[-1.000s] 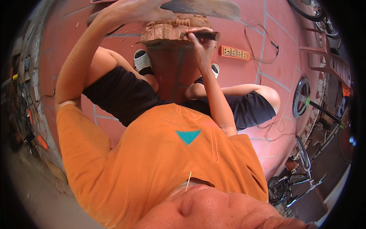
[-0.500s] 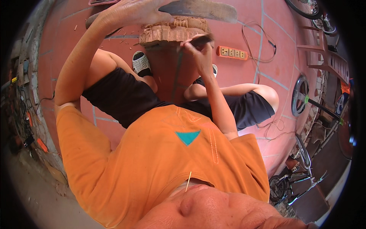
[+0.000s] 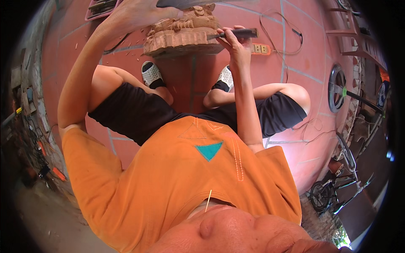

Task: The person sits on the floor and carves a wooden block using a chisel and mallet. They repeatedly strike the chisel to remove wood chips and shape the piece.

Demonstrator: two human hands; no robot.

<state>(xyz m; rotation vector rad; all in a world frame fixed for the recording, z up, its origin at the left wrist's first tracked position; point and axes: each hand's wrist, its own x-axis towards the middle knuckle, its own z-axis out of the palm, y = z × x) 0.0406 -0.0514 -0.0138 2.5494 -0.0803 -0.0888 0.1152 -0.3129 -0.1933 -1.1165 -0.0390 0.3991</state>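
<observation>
A carved wooden block (image 3: 181, 40) stands on the floor in front of my feet, its upper face cut in relief. My right hand (image 3: 238, 48) grips a chisel (image 3: 248, 33) with a dark handle. The chisel's blade points left, at the right edge of the block; whether it touches cannot be made out. Above the block's far left, my left hand (image 3: 141, 14) is closed on a long, flat wooden bat (image 3: 190, 4), which is smeared by motion and partly cut off by the upper picture edge.
An orange power strip (image 3: 260, 49) lies right of the block, partly behind my right hand, with a cord (image 3: 302, 38) looping beyond. Wood chips (image 3: 134, 49) litter the tiles at left, below a pink crate (image 3: 101, 9). A chair (image 3: 365, 48) and wheel (image 3: 336, 88) stand at right.
The bat and my left hand have shifted up and left in the picture. My right hand has moved up and right, showing the chisel more fully. The whole view has also shifted slightly.
</observation>
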